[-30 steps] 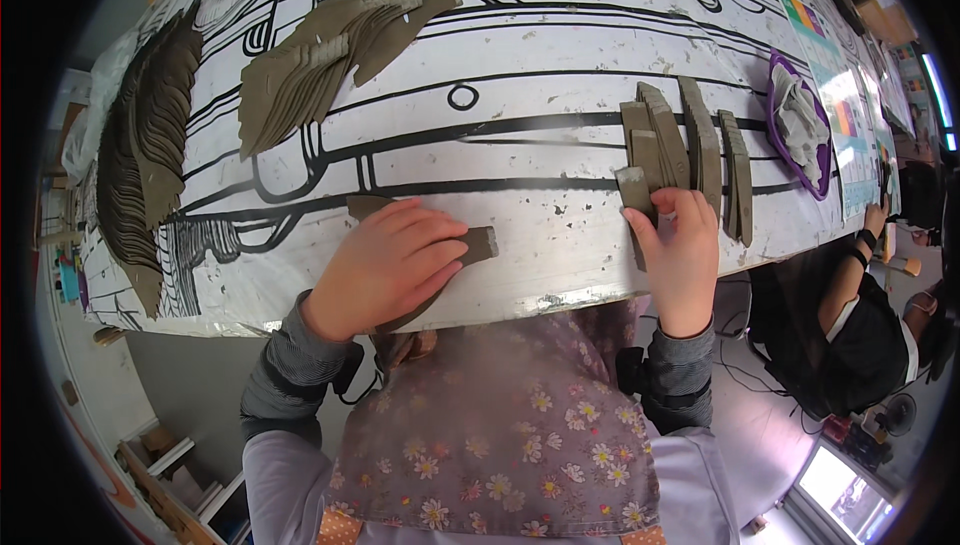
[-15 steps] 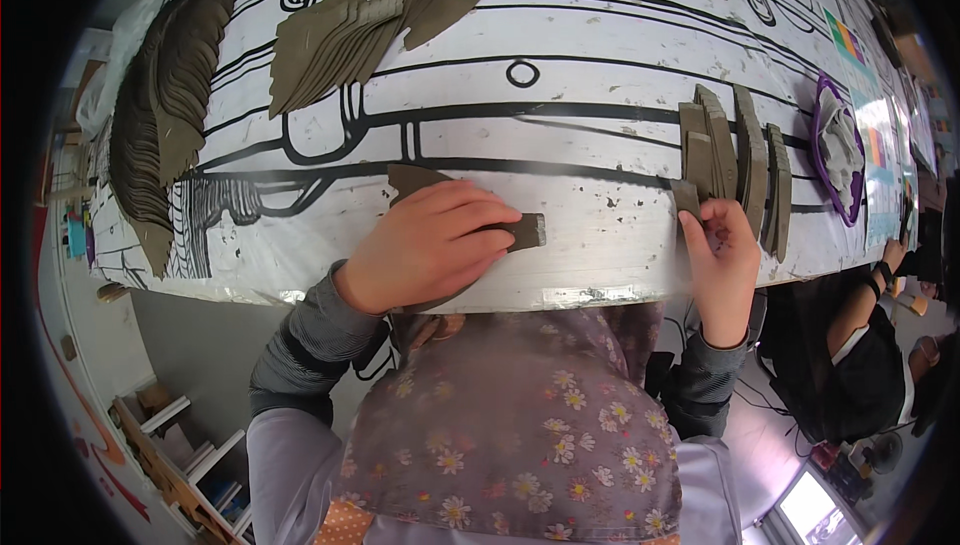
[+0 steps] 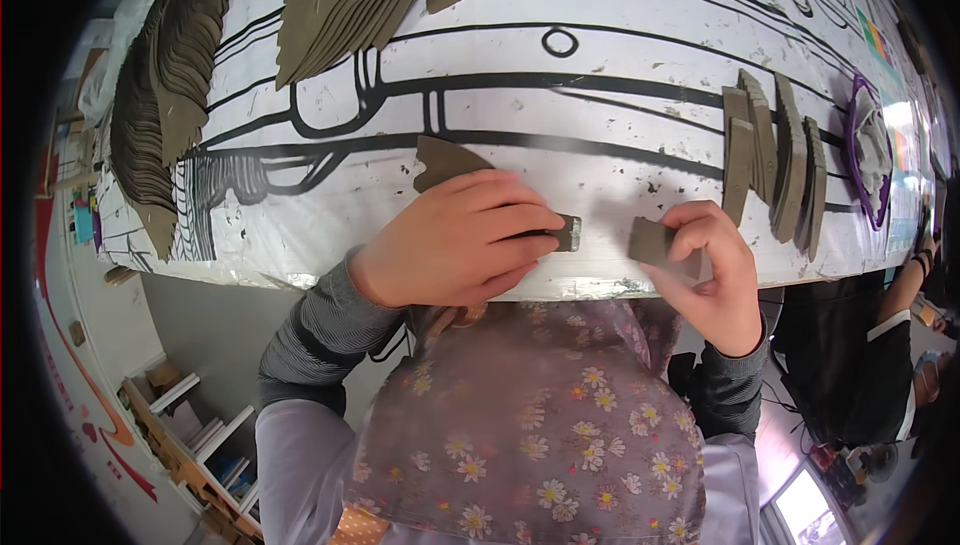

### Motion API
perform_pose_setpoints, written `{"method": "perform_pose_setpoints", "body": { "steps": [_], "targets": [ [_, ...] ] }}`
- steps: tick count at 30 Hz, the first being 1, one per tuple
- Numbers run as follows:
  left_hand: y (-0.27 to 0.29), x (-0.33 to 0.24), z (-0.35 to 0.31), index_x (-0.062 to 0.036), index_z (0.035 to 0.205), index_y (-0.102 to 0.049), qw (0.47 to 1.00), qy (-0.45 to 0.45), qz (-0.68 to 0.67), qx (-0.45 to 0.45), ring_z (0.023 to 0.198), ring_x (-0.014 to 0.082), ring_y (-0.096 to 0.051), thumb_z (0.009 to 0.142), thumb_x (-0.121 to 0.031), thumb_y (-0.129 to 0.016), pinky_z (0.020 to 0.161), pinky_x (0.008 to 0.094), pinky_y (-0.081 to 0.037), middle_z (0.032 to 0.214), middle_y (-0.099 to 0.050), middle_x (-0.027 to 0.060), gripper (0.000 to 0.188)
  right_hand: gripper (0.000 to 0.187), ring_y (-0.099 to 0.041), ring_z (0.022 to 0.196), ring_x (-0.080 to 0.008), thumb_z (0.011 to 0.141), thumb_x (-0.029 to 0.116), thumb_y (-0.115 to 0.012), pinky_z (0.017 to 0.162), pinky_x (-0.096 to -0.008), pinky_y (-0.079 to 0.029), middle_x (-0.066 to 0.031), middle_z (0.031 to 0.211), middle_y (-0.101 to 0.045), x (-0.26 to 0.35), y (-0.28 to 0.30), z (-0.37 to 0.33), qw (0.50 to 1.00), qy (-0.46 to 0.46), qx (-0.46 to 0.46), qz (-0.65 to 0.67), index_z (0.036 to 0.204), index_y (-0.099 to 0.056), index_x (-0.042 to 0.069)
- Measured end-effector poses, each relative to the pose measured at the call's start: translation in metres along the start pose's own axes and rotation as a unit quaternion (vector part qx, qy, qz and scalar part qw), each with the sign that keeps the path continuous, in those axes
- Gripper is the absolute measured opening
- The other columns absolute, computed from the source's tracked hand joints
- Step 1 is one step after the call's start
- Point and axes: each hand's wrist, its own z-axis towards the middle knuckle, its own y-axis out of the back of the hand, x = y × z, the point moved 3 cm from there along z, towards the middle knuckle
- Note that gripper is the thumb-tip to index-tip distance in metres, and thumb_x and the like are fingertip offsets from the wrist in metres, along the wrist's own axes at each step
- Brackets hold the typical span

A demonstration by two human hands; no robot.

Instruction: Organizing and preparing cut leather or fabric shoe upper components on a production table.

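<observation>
My left hand (image 3: 460, 240) lies over an olive-brown cut fabric piece (image 3: 445, 160) at the table's near edge, fingers stretched across it and thumb hidden. From under its fingertips sticks out a narrow end (image 3: 568, 233) with a pale, frayed-looking edge. To the right, my right hand (image 3: 715, 270) pinches a small olive-brown fabric strip (image 3: 655, 242) between thumb and fingers, just above the table. A gap separates the strip from the pale-edged end. Beyond my right hand stand several fanned stacks of narrow strips (image 3: 790, 160) of the same colour.
Fanned piles of larger olive-brown pieces lie at the far left (image 3: 180, 75) and the back (image 3: 345, 10). A purple-rimmed basket (image 3: 868, 155) with grey stuff inside sits at the right. The table (image 3: 480, 285) has black line drawings. Another person (image 3: 845, 365) is at the right.
My right hand has moved left from the strip stacks, bringing a strip toward my left hand. The left hand still covers its piece. The whole view has shifted slightly.
</observation>
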Motion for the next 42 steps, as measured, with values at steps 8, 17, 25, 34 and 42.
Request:
{"method": "perform_pose_setpoints", "body": {
  "steps": [8, 17, 25, 34, 42],
  "targets": [
    [-0.004, 0.002, -0.002, -0.0093, 0.107, -0.072, 1.0, -0.001, -0.006, 0.002, 0.107, 0.0253, -0.064, 0.079, -0.011, -0.078, 0.097, 0.0412, -0.054, 0.119, -0.068, 0.0023, 0.028, 0.029, -0.064, 0.093, -0.0296, 0.074, 0.007, -0.084, 0.081, -0.0396, -0.053, -0.0077, 0.114, -0.072, 0.001, -0.021, 0.007, 0.989, 0.108, 0.033, -0.096, 0.096, -0.066, 0.006],
    [-0.005, 0.004, -0.003, -0.0081, 0.107, -0.072, 1.0, 0.007, -0.03, -0.004, 0.107, 0.027, -0.064, 0.078, -0.011, -0.078, 0.095, 0.0411, -0.054, 0.119, -0.067, 0.0042, 0.03, 0.029, -0.064, 0.097, -0.0281, 0.073, 0.008, -0.085, 0.082, -0.039, -0.054, -0.007, 0.116, -0.072, -0.004, -0.035, 0.009, 0.984, 0.145, 0.023, -0.105, 0.096, -0.068, 0.006],
    [-0.006, 0.005, -0.003, -0.0081, 0.107, -0.072, 0.999, 0.014, -0.037, -0.007, 0.107, 0.0279, -0.064, 0.078, -0.01, -0.078, 0.092, 0.0401, -0.055, 0.118, -0.067, 0.0045, 0.03, 0.029, -0.064, 0.097, -0.0295, 0.073, 0.007, -0.084, 0.082, -0.0397, -0.054, -0.0086, 0.116, -0.071, -0.005, -0.035, 0.01, 0.985, 0.143, 0.018, -0.098, 0.096, -0.068, 0.005],
    [-0.006, 0.005, -0.001, -0.0088, 0.108, -0.071, 0.999, 0.021, -0.039, 0.0, 0.107, 0.0281, -0.064, 0.079, -0.011, -0.078, 0.092, 0.0397, -0.055, 0.119, -0.067, 0.0047, 0.029, 0.028, -0.064, 0.096, -0.0284, 0.073, 0.008, -0.084, 0.081, -0.0391, -0.053, -0.0078, 0.115, -0.071, -0.005, -0.035, 0.01, 0.983, 0.148, 0.023, -0.109, 0.096, -0.067, 0.005],
    [-0.006, 0.006, -0.004, -0.0092, 0.11, -0.071, 0.999, 0.026, -0.044, 0.002, 0.107, 0.0278, -0.064, 0.079, -0.01, -0.077, 0.093, 0.0401, -0.055, 0.119, -0.067, 0.0044, 0.032, 0.028, -0.064, 0.096, -0.0284, 0.074, 0.009, -0.083, 0.082, -0.0401, -0.053, -0.0071, 0.116, -0.071, -0.003, -0.036, 0.01, 0.982, 0.146, 0.028, -0.117, 0.096, -0.067, 0.006]
  ]
}}
